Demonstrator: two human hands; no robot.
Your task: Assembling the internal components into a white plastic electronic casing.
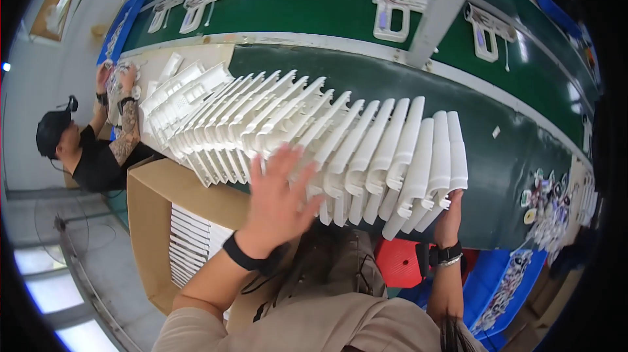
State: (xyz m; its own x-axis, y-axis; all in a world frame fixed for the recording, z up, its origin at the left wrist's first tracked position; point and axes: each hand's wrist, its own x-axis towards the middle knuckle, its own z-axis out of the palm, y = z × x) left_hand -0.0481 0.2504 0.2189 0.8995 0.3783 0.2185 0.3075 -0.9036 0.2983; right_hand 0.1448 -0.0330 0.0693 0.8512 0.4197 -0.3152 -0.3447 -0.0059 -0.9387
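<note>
A long row of white plastic shell halves (pixel 366 149), shaped like handheld tool housings with handles, stands closely nested along the workbench. My left hand (pixel 281 195) hovers over the near side of the row, fingers spread and holding nothing. At the row's right end, my right hand (pixel 449 218) grips the lower part of the last shells; most of its fingers are hidden behind them. Toward the left end, several shells (pixel 183 90) lie flatter and overlap one another.
An open cardboard box (pixel 149 221) with stacked white parts stands at my left. Beyond the bench, a green conveyor (pixel 294 5) carries partly wired housings (pixel 392 15). Wired parts (pixel 549 211) lie at right, above a blue bin (pixel 504 286). A co-worker (pixel 98 149) handles parts at far left.
</note>
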